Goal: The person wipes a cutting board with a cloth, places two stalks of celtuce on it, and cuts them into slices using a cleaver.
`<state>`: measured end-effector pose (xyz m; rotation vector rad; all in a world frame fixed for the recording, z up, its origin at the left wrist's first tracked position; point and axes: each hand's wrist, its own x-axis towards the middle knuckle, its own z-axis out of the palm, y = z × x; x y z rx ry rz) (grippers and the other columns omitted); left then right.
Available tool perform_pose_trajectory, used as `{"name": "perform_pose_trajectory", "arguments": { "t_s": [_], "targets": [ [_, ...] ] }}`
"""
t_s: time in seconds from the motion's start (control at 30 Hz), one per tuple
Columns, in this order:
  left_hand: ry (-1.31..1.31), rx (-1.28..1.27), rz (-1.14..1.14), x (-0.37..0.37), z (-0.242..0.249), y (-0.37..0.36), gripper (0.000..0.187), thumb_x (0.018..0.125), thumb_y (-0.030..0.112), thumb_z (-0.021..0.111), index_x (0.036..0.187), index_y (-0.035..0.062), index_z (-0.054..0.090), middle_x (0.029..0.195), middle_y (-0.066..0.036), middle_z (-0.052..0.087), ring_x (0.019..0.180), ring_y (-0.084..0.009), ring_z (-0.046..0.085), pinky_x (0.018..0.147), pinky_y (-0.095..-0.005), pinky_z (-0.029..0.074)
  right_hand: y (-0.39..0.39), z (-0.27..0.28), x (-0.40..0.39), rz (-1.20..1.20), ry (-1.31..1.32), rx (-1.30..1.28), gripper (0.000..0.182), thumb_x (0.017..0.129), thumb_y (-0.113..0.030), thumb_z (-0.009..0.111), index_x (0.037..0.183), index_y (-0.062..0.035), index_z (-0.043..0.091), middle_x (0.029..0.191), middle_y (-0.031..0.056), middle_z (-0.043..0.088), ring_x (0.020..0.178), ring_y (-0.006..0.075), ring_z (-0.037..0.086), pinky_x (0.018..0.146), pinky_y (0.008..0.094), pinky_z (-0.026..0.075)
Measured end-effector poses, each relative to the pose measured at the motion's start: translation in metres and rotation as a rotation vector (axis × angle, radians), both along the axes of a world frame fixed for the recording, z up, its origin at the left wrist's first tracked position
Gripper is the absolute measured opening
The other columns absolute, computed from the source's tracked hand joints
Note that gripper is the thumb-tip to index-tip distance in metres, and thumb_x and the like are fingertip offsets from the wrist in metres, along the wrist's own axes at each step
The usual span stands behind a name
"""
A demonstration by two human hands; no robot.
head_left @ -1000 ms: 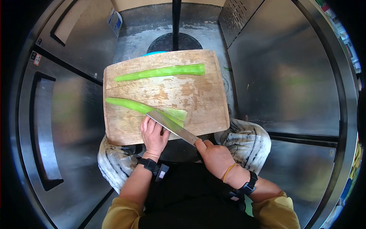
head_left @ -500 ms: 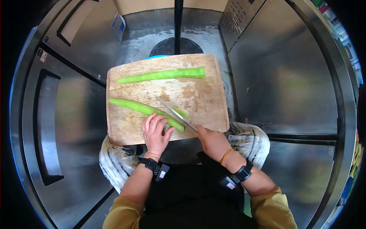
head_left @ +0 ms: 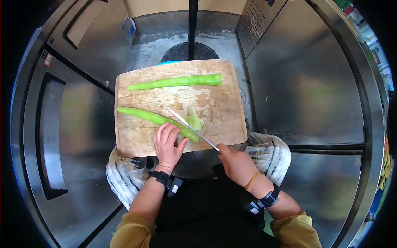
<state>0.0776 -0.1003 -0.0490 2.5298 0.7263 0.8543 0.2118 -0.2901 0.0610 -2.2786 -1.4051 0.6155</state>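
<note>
My left hand presses a long, peeled green celtuce stem against the wooden cutting board, fingers curled over its near end. A kitchen knife is in my right hand, its handle wrapped by the fingers. The blade slants to the upper left, lying along the far side of the stem's near end. Just beyond the blade rest pale green slices, partly overlapping. Farther back, a second peeled celtuce stem lies whole across the board.
The board's near edge lies over my knees, in patterned trousers. Steel cabinets stand close by, one with a recessed handle on the left and another door on the right. Behind the board rises a black pole on a round base.
A further slice has come off the stem and now stands out beyond the blade. My right hand has shifted slightly right and down with the knife. The left hand keeps its hold.
</note>
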Motion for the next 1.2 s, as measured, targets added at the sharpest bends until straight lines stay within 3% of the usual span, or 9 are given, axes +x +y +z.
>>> {"name": "perform_pose_trajectory", "arguments": {
  "t_s": [0.2, 0.6, 0.9, 1.0, 1.2],
  "targets": [
    [0.031, 0.028, 0.014, 0.000, -0.006, 0.001, 0.044, 0.068, 0.023, 0.080, 0.105, 0.0060, 0.065, 0.114, -0.008, 0.060, 0.120, -0.0329, 0.049, 0.101, -0.0471, 0.037, -0.015, -0.007, -0.015, 0.065, -0.111, -0.009, 0.028, 0.081, -0.002, 0.055, 0.108, -0.0064, 0.048, 0.086, 0.0135, 0.059, 0.067, 0.0335, 0.066, 0.056, 0.0426, 0.054],
    [0.060, 0.057, 0.030, -0.003, -0.014, 0.002, 0.047, 0.065, 0.019, 0.080, 0.106, 0.0034, 0.064, 0.115, -0.011, 0.059, 0.120, -0.0350, 0.048, 0.101, -0.0483, 0.037, -0.013, -0.009, -0.020, 0.091, -0.160, -0.031, 0.023, 0.084, -0.004, 0.054, 0.106, -0.0059, 0.047, 0.079, 0.0117, 0.058, 0.062, 0.0298, 0.066, 0.051, 0.0382, 0.054],
    [0.037, 0.047, 0.028, -0.002, -0.013, 0.002, 0.046, 0.064, 0.016, 0.079, 0.107, 0.0040, 0.064, 0.113, -0.010, 0.060, 0.119, -0.0339, 0.049, 0.100, -0.0476, 0.037, -0.007, -0.011, -0.024, 0.091, -0.177, -0.065, 0.020, 0.086, -0.005, 0.054, 0.104, -0.0050, 0.047, 0.078, 0.0128, 0.060, 0.060, 0.0300, 0.066, 0.050, 0.0379, 0.054],
    [0.029, 0.045, 0.029, -0.002, -0.012, 0.002, 0.046, 0.064, 0.016, 0.079, 0.107, 0.0045, 0.064, 0.113, -0.010, 0.060, 0.119, -0.0335, 0.049, 0.100, -0.0474, 0.037, -0.006, -0.010, -0.025, 0.064, -0.114, -0.094, 0.024, 0.084, -0.002, 0.054, 0.105, -0.0066, 0.045, 0.079, 0.0131, 0.058, 0.064, 0.0342, 0.064, 0.053, 0.0428, 0.053],
    [0.028, 0.044, 0.034, 0.000, -0.012, 0.002, 0.046, 0.064, 0.017, 0.080, 0.106, 0.0055, 0.064, 0.113, -0.009, 0.060, 0.119, -0.0318, 0.049, 0.100, -0.0467, 0.037, -0.002, -0.012, -0.022, 0.084, -0.111, -0.112, 0.025, 0.084, -0.002, 0.054, 0.106, -0.0056, 0.045, 0.079, 0.0136, 0.058, 0.064, 0.0341, 0.064, 0.054, 0.0428, 0.053]
  ]
}}
